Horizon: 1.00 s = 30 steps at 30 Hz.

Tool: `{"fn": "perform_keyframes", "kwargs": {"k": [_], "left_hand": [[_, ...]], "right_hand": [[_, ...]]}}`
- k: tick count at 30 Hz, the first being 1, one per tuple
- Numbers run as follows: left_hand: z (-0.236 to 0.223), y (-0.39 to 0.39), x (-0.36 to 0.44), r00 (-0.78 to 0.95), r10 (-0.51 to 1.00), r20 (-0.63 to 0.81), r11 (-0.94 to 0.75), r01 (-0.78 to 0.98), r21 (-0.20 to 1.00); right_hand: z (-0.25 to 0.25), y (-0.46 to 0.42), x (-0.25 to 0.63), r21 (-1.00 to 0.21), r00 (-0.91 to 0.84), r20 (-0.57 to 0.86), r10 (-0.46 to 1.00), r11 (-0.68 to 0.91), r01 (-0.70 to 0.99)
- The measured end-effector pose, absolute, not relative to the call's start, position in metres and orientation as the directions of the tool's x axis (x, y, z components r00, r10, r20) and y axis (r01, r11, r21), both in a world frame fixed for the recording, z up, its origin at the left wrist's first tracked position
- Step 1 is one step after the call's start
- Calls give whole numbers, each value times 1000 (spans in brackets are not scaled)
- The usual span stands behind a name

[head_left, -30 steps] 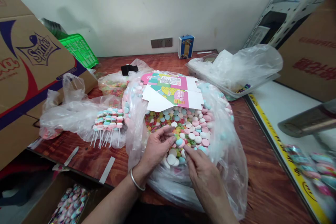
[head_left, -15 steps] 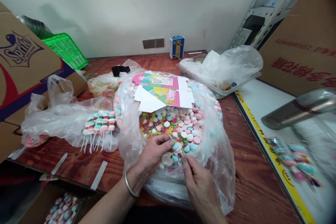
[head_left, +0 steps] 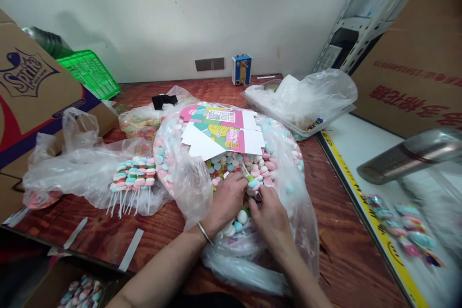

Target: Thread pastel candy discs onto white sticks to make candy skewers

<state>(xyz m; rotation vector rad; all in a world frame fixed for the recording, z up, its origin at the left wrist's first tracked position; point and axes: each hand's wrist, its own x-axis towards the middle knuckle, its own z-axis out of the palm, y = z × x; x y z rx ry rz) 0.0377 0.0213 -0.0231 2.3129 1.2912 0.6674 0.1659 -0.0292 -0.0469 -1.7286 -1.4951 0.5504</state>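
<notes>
Matte, rounded candies in pink, white and pale blue fill a wide bag of thin, crinkled clear plastic, its mouth folded down around them. A flat, glossy printed card with white flaps lies across the far part of the heap. The candy skewer, a thin white stick threaded with small soft discs, is between the two hands, just above the heap and near the card's front edge. At left, a bundle of finished skewers rests on limp plastic, sticks toward the person.

Reddish, grained wood of the surface shows as a strip between the bag's right side and the yellow tape along the edge.

Both forearms reach in from below. The right hand has its grip pinched on the skewer's lower end. The left hand curls its fingers beside the stack; whether its grip is closed on it, I cannot tell.
</notes>
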Motion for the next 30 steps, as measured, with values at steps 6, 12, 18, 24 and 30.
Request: {"fn": "perform_keyframes", "kwargs": {"k": [6,12,18,24,30], "left_hand": [[-20,27,40,382,908,174,-409,715,567],[-2,21,30,358,913,-195,205,11,979],[-2,9,27,440,855,-273,410,-255,876],[-3,2,27,457,871,-183,312,-225,923],[-9,3,28,285,947,-150,201,-160,966]], "right_hand": [[-48,-26,169,-860,226,147,963,12,509],[-40,-41,175,-966,175,91,980,43,257],[-34,-45,169,-994,196,57,979,38,101],[-31,-42,167,-996,207,70,976,56,75],[-25,-52,169,-967,267,106,958,37,253]]}}
